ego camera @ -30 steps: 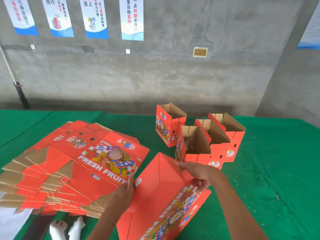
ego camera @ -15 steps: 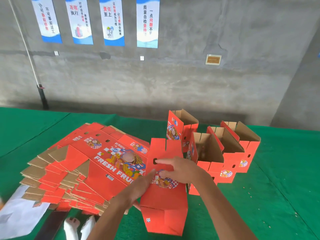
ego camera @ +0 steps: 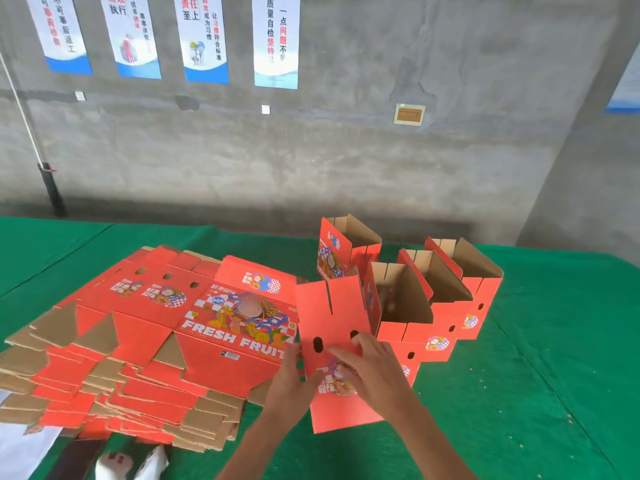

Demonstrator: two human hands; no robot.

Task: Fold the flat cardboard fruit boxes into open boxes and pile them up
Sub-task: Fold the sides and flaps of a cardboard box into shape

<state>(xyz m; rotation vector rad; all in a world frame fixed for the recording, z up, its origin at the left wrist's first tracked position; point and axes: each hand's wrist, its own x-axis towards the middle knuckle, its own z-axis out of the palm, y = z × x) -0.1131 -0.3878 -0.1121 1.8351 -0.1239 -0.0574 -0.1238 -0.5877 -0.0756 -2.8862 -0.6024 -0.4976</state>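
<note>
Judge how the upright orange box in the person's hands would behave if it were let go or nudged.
The box looks light, being thin cardboard. Standing tall on a narrow base, it would probably tip if nudged. Its slotted top flaps would likely flex.
</note>
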